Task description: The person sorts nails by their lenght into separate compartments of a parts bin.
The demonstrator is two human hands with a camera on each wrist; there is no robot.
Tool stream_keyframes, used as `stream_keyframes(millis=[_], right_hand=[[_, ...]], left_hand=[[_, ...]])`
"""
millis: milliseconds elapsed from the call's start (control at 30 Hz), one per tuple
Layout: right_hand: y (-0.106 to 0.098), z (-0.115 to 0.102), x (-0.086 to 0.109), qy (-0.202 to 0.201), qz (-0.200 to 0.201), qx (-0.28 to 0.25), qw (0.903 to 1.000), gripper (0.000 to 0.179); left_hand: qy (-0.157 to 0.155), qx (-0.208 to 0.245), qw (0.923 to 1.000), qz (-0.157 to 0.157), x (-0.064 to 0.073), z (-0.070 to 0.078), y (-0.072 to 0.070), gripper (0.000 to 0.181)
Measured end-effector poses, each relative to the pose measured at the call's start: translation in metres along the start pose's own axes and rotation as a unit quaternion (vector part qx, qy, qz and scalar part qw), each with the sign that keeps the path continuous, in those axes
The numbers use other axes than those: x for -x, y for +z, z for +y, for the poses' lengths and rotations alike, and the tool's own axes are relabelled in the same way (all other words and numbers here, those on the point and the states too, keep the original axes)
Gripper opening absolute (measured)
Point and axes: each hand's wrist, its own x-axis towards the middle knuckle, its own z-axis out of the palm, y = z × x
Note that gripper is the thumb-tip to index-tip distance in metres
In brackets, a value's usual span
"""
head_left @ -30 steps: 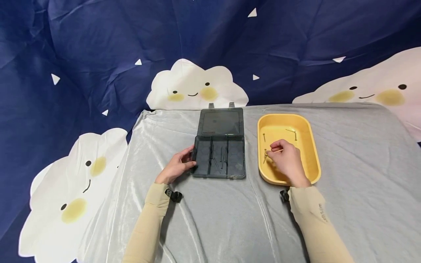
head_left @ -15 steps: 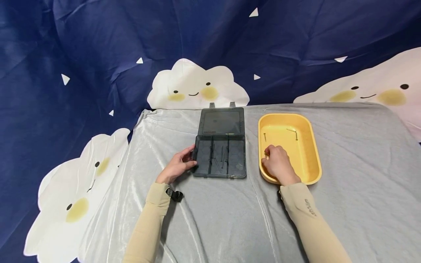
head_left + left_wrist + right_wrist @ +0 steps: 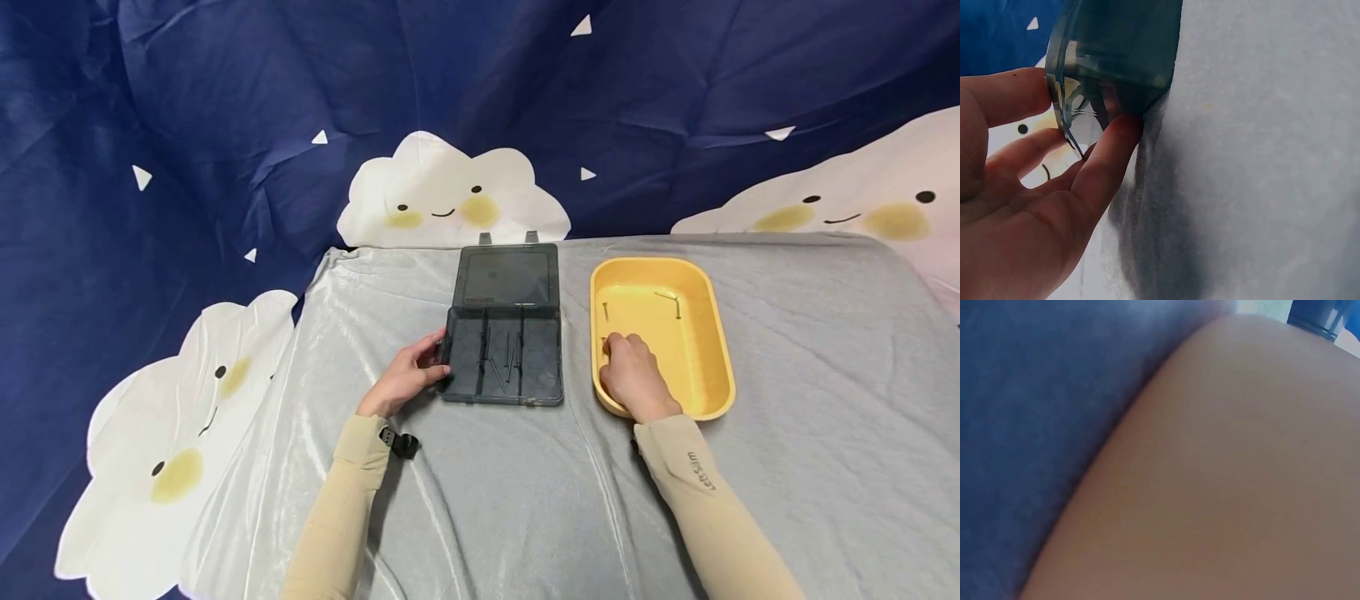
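In the head view my left hand (image 3: 405, 379) holds the left side of a dark see-through box (image 3: 465, 358), thumb near the front corner and fingers along the wall. The left wrist view shows the fingertips against the box's side (image 3: 1116, 50). Several long thin screws (image 3: 497, 375) lie in its middle compartment. My right hand (image 3: 636, 379) is down inside the yellow tray (image 3: 701, 400), fingers curled to the floor at its left wall, pinching a thin screw (image 3: 603, 344); the fingertips are partly hidden. The right wrist view shows only blurred skin.
The box's hinged lid (image 3: 506, 277) lies back, away from me. Elsewhere in the tray are another screw (image 3: 606, 312) at the upper left and more thin metal pieces (image 3: 678, 308) at the upper right. Grey cloth (image 3: 517, 492) covers the table; a blue cloud-print curtain (image 3: 637, 83) hangs behind.
My right hand has moved left and down in the tray onto the screws by the left wall, its fingers closing in there. The left hand keeps its place on the box.
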Motion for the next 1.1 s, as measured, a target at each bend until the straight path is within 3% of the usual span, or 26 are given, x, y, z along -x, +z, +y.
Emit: stream_keyframes(millis=[200, 400, 567, 800, 1100], right_hand=[[-0.006, 0.002, 0.002, 0.005, -0.018, 0.002, 0.9998, 0.015], [-0.015, 0.007, 0.005, 0.023, -0.043, 0.014, 0.9987, 0.015], [-0.024, 0.01, 0.006, 0.045, -0.075, 0.027, 0.9958, 0.015], [-0.031, 0.017, 0.008, 0.054, -0.097, 0.034, 0.9932, 0.015], [-0.03, 0.022, 0.009, 0.06, -0.1, 0.03, 0.9927, 0.008]], left_hand=[[0.006, -0.002, 1.0, -0.002, 0.011, 0.017, 0.002, 0.072], [0.003, 0.008, 1.0, -0.004, 0.012, 0.017, 0.002, 0.073], [-0.002, 0.015, 0.9999, -0.004, 0.01, 0.015, 0.002, 0.073], [0.011, 0.007, 0.9999, 0.007, -0.003, -0.009, -0.001, 0.073], [0.01, -0.002, 0.9999, 0.009, -0.002, -0.008, 0.0, 0.072]])
